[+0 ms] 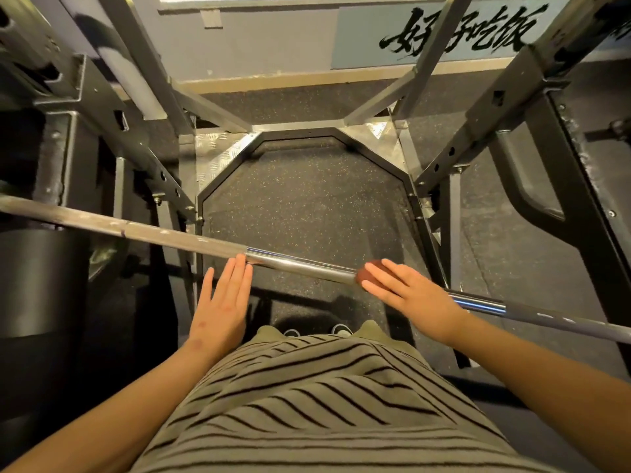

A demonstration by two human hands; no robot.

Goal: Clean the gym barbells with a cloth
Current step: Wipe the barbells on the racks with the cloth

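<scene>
On the barbell [290, 261], the flat right hand [409, 295] presses the cloth [370, 275]; flat left hand [222, 302] touches nearby

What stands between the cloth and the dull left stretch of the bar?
Only the left hand: its fingers reach the barbell left of the cloth, which the right hand presses on the bar.
</scene>
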